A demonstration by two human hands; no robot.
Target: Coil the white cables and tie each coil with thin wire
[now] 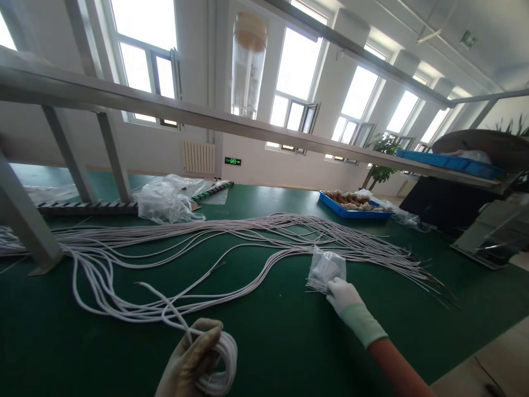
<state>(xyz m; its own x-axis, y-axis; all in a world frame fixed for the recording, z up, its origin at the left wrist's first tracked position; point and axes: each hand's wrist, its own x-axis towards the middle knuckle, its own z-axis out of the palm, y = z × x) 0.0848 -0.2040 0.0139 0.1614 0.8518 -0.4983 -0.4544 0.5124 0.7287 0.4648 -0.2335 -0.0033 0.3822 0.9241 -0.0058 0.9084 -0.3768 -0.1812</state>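
Note:
My left hand [192,355], in a worn white glove, is closed around a coil of white cable [225,358] near the front of the green table. One free cable end sticks up to the left of that coil. My right hand [343,295], gloved with a pale green cuff, reaches to a clear plastic bag [328,266]. Thin white strips [316,285], which look like cable ties, stick out of the bag's near side. The right fingers are bent together against them; what lies between the fingertips is hidden.
Long white cables [264,223] run across the green table [273,342]. Behind them are a crumpled plastic bag [167,198] and a blue tray [351,214] with brownish parts. A metal shelf [248,128] spans above, its post [31,220] standing at left. Dark equipment [438,204] stands right.

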